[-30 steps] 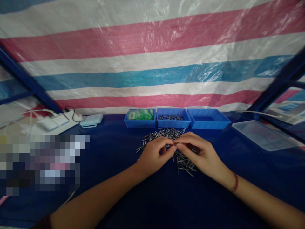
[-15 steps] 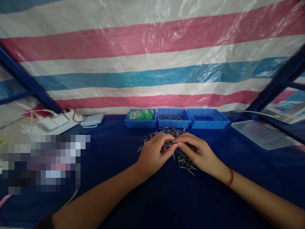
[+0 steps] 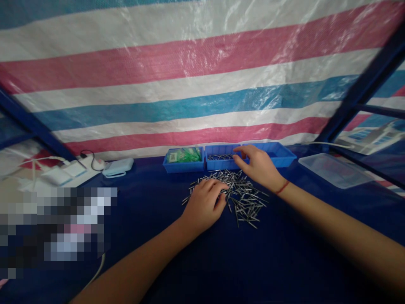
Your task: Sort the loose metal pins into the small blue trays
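Observation:
A loose pile of thin metal pieces point(image 3: 248, 198) lies on the dark blue table point(image 3: 196, 270). Over the pile's left part rests my left hand point(image 3: 205, 204), its thumb and fingers apart and nothing visible between them. My right hand point(image 3: 255, 164) hovers at the right edge of the middle blue bin point(image 3: 221, 164), fingers spread, with nothing seen in it. More metal pieces lie inside that bin. A left blue bin point(image 3: 183, 168) holds green plastic packets point(image 3: 186, 155), and a right blue bin point(image 3: 281, 161) is partly behind my right hand.
At the right lies a clear plastic lid point(image 3: 338, 171). A light blue case point(image 3: 118, 168) and a white power strip point(image 3: 74, 175) with cables are at the left. Striped sheeting point(image 3: 190, 93) hangs behind the table, between dark blue frame posts.
My right hand has left my left hand and moved up to the middle bin, its fingers opening. My left fingers have parted. The view has shifted slightly.

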{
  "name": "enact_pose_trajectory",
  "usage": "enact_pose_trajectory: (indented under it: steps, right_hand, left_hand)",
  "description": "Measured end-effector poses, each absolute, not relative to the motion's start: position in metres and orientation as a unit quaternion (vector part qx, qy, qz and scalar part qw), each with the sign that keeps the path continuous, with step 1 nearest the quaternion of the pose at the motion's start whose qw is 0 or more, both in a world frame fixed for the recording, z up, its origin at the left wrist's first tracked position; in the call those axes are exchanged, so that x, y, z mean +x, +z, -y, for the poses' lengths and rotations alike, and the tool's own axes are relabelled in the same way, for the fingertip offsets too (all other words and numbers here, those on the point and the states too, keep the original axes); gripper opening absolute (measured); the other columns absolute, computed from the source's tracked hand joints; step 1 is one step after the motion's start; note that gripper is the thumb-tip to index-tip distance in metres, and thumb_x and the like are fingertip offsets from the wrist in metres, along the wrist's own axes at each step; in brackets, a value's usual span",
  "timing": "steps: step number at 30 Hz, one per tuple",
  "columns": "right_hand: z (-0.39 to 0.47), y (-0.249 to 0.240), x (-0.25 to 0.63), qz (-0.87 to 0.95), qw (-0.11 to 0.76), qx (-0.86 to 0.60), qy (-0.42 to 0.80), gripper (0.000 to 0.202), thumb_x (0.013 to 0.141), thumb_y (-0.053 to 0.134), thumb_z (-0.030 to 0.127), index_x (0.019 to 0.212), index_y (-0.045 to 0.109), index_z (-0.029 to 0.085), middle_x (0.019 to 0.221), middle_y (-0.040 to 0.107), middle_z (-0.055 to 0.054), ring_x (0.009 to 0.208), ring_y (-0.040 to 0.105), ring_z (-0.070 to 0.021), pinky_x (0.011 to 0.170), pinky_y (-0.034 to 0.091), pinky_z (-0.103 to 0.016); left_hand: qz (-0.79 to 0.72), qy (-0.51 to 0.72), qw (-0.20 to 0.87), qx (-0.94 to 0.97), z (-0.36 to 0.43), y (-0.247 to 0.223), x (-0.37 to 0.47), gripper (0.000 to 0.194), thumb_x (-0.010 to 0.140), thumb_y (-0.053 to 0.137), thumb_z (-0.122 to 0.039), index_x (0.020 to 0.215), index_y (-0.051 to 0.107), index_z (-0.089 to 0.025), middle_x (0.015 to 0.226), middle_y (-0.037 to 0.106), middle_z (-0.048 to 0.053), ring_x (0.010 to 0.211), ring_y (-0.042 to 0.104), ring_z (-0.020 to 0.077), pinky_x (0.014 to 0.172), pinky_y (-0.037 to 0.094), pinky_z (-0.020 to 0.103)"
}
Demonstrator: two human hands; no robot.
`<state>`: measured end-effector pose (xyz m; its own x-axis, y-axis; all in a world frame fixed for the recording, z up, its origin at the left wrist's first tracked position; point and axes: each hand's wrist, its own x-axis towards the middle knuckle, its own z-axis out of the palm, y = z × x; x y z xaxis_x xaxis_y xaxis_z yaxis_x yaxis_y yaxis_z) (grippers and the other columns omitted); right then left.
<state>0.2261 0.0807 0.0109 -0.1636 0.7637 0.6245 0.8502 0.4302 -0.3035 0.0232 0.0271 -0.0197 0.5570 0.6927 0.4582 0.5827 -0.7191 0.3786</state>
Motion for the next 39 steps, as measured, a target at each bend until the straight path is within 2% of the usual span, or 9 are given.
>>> enact_pose_trajectory:
  steps: [5,10,18,20,23,29,34,39]
  right_hand:
    - [-0.054,-0.004,0.243,0.75,0.376,-0.543,-0.043,0.02,0.084,0.05,0.025,0.098,0.062,0.016,0.073,0.06,-0.004,0.064,0.056,-0.0172,0.063,0.046,-0.031]
    - [-0.05,-0.011,0.249,0.76,0.374,-0.531,-0.019,0.021,0.084,0.05,0.024,0.1,0.061,0.016,0.075,0.061,-0.003,0.063,0.056,-0.0165,0.061,0.046,-0.03]
    - [-0.035,-0.001,0.241,0.783,0.372,-0.498,0.026,0.024,0.085,0.05,0.024,0.106,0.058,0.016,0.079,0.061,-0.004,0.06,0.054,-0.014,0.06,0.047,-0.029]
    - [-0.032,0.0,0.24,0.785,0.373,-0.493,0.033,0.025,0.085,0.05,0.024,0.107,0.058,0.015,0.079,0.061,-0.003,0.061,0.055,-0.0137,0.06,0.047,-0.029]
    - [-0.031,-0.001,0.238,0.79,0.371,-0.486,0.044,0.025,0.085,0.051,0.023,0.108,0.058,0.015,0.08,0.061,-0.003,0.063,0.056,-0.0135,0.06,0.047,-0.028]
    - [-0.03,-0.003,0.237,0.795,0.362,-0.483,0.055,0.025,0.085,0.051,0.023,0.108,0.058,0.017,0.081,0.062,-0.003,0.065,0.058,-0.0142,0.064,0.048,-0.029]
    - [-0.029,-0.005,0.236,0.798,0.356,-0.483,0.052,0.024,0.085,0.052,0.023,0.107,0.058,0.017,0.081,0.062,-0.003,0.066,0.058,-0.0145,0.063,0.048,-0.029]
    - [-0.029,-0.007,0.236,0.806,0.344,-0.479,0.054,0.025,0.086,0.051,0.024,0.108,0.058,0.017,0.084,0.063,-0.004,0.066,0.059,-0.0139,0.061,0.048,-0.028]
  left_hand:
    - [-0.363,0.21,0.031,0.907,-0.031,-0.019,0.028,0.026,0.091,0.044,-0.026,0.113,0.059,-0.024,0.117,0.06,0.004,0.11,0.047,0.0248,0.087,0.037,0.042]
    - [-0.372,0.179,0.0,0.911,-0.033,-0.018,0.034,0.027,0.093,0.042,-0.03,0.113,0.06,-0.026,0.12,0.059,0.004,0.114,0.044,0.0258,0.087,0.034,0.043]
    - [-0.379,0.159,-0.017,0.911,-0.034,-0.015,0.037,0.021,0.092,0.043,-0.026,0.094,0.064,-0.021,0.109,0.063,0.002,0.105,0.05,0.0235,0.084,0.037,0.04]
    - [-0.387,0.159,-0.012,0.908,-0.037,-0.016,0.037,0.018,0.089,0.048,-0.022,0.097,0.064,-0.022,0.11,0.062,0.002,0.105,0.05,0.0229,0.084,0.037,0.039]
    - [-0.385,0.147,-0.004,0.911,-0.04,-0.017,0.036,0.024,0.085,0.052,-0.019,0.105,0.063,-0.027,0.115,0.06,0.001,0.107,0.049,0.0233,0.083,0.038,0.039]
    - [-0.38,0.149,0.002,0.913,-0.041,-0.016,0.035,0.019,0.086,0.053,-0.026,0.101,0.065,-0.028,0.112,0.061,0.0,0.105,0.05,0.0244,0.081,0.039,0.039]
    - [-0.386,0.158,-0.008,0.909,-0.041,-0.017,0.036,0.009,0.084,0.056,-0.021,0.087,0.064,-0.022,0.106,0.062,0.001,0.1,0.052,0.0232,0.079,0.039,0.037]
    - [-0.384,0.153,-0.033,0.91,-0.04,-0.017,0.037,0.016,0.088,0.053,-0.031,0.09,0.064,-0.021,0.1,0.062,0.003,0.097,0.051,0.0236,0.078,0.038,0.037]
